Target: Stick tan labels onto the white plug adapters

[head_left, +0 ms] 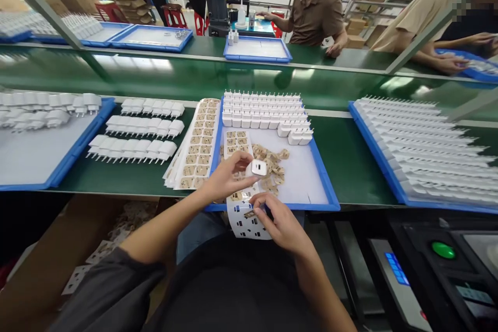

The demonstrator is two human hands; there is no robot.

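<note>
My left hand [233, 174] is closed around a white charger plug [258, 167], held with its port face toward me. Lower and to the right, my right hand [278, 220] has thumb and forefinger pinched on a small brownish sticker [249, 213]. Beneath it lies a sticker sheet [241, 225], whose lower end hangs over the front rim of a blue tray [321, 166]. Peeled brown film pieces [275, 168] are heaped in that tray. Rows of white charger plugs [264, 111] stand prongs up along its back.
Left of the tray lies a stack of sticker sheets [200, 150], then rows of chargers [136, 148] on the green bench. Full charger trays flank both sides. Below right is a machine with a green button [443, 250]. Co-workers sit across the bench.
</note>
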